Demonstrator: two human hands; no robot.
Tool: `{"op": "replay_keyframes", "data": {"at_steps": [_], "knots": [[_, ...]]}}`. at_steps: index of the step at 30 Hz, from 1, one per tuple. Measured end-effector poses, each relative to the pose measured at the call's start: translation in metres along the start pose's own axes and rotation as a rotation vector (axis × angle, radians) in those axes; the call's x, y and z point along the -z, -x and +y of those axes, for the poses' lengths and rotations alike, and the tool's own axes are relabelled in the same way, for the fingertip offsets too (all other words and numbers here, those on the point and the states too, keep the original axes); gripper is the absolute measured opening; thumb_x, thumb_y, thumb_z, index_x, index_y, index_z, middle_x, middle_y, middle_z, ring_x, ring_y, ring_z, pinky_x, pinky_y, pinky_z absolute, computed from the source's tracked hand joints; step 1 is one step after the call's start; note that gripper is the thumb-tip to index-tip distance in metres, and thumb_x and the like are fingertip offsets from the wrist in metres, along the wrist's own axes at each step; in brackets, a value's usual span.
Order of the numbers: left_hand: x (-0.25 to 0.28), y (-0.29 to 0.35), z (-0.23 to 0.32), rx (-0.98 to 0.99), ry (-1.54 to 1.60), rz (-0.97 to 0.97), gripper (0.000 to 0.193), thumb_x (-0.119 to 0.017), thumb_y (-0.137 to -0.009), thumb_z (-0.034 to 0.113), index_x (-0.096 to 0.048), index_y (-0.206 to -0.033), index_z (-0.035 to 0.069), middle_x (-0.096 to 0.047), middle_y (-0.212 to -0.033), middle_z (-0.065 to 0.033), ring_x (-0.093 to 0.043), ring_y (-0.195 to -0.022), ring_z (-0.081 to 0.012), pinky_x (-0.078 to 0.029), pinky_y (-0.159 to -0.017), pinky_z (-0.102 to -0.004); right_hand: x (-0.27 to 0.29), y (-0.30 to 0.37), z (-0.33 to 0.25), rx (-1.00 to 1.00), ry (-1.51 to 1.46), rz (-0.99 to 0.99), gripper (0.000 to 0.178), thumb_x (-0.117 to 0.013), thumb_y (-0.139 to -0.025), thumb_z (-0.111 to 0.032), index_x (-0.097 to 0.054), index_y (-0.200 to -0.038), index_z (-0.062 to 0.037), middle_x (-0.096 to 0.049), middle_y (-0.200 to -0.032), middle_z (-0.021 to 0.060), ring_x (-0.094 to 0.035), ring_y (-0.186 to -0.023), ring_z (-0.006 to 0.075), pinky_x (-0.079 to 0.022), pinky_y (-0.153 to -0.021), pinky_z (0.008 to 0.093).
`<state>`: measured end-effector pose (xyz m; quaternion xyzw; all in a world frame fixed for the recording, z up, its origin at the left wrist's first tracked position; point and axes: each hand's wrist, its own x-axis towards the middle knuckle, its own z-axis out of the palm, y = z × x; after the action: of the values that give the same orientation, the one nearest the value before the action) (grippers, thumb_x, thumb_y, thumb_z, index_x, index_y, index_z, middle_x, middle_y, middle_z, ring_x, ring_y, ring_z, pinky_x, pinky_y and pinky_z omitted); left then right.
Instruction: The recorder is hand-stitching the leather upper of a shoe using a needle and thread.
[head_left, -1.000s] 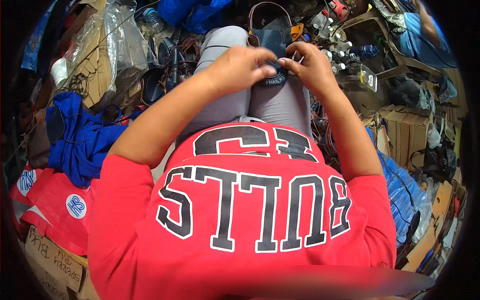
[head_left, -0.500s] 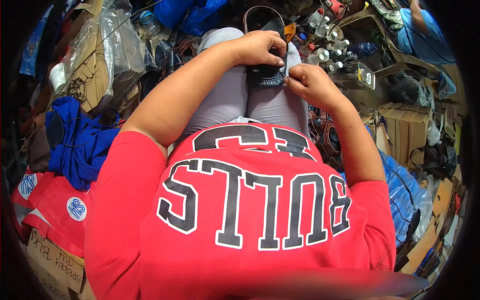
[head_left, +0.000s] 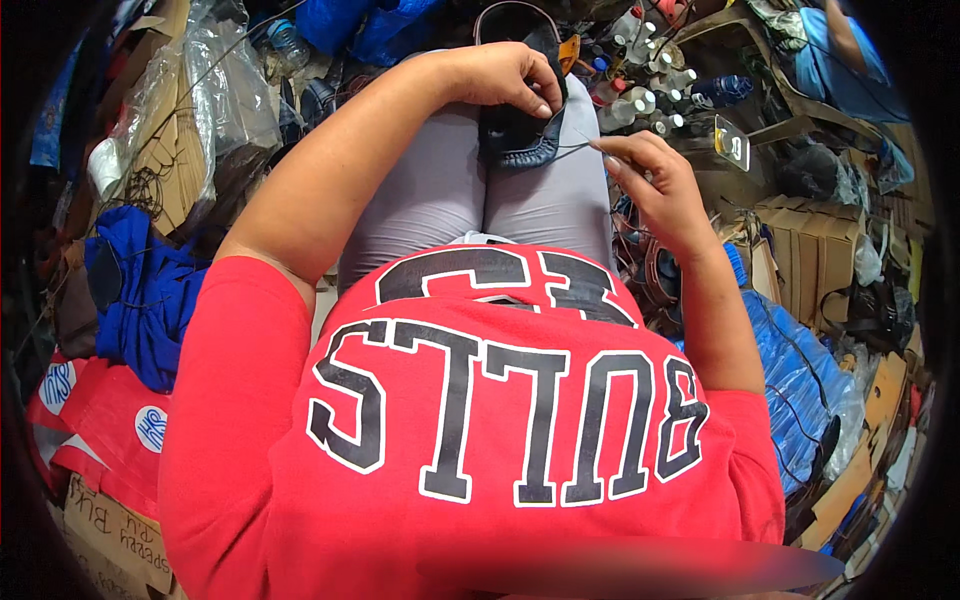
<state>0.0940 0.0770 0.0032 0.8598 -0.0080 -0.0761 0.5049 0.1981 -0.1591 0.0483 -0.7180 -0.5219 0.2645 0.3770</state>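
keeping even tension on the thin strand (head_left: 573,152) should serve best. right grip (head_left: 655,182): closed in a pinch on it; left grip (head_left: 507,78): curled closed, steadying the dark shoe (head_left: 530,158) on the lap (head_left: 430,170).

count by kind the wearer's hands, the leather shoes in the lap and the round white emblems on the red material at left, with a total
Left hand and right hand: 2
Dark leather shoe: 1
Round white emblems on the red material: 2
Total: 5
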Motion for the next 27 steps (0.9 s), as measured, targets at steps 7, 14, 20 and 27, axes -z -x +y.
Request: {"op": "replay_keyframes", "data": {"at_steps": [7,14,20,27], "knots": [[-0.001,-0.002,-0.003,0.032,0.04,-0.036,0.023,-0.068,-0.074,0.007,-0.071,-0.096,0.006,-0.059,-0.089,-0.0048,-0.056,-0.091,-0.0176,-0.043,-0.084,-0.0275,-0.009,-0.016,0.005,0.024,0.255,-0.074,0.02,-0.062,-0.081,-0.008,-0.069,-0.1,-0.009,-0.056,-0.077,0.0088,-0.057,-0.067,0.0211,-0.045,-0.062,0.0297],[0.0,-0.001,-0.001,0.051,0.035,-0.037,0.025,-0.068,-0.073,0.005,-0.071,-0.097,0.006,-0.059,-0.088,-0.0045,-0.056,-0.088,-0.0177,-0.043,-0.083,-0.0271,-0.013,-0.02,0.002,-0.011,0.284,-0.074,0.02,-0.062,-0.079,-0.008,-0.07,-0.097,-0.0094,-0.055,-0.075,0.0107,-0.057,-0.067,0.0245,-0.045,-0.062,0.0322],[0.001,-0.002,0.001,0.072,0.038,-0.041,0.024,-0.068,-0.073,0.006,-0.071,-0.097,0.007,-0.059,-0.088,-0.0044,-0.056,-0.088,-0.0178,-0.043,-0.083,-0.027,-0.016,-0.025,0.006,0.011,0.285,-0.078,0.021,-0.061,-0.078,-0.007,-0.07,-0.098,-0.0097,-0.055,-0.076,0.0114,-0.057,-0.068,0.0263,-0.046,-0.064,0.0335],[-0.002,-0.007,-0.002,0.071,0.001,-0.037,0.021,-0.069,-0.074,0.008,-0.072,-0.095,0.007,-0.06,-0.089,-0.0046,-0.055,-0.091,-0.0183,-0.043,-0.085,-0.0278,-0.013,-0.033,0.005,0.062,0.304,-0.115,0.022,-0.06,-0.079,-0.005,-0.07,-0.098,-0.0106,-0.056,-0.077,0.0107,-0.058,-0.069,0.0257,-0.046,-0.064,0.0321]]}}
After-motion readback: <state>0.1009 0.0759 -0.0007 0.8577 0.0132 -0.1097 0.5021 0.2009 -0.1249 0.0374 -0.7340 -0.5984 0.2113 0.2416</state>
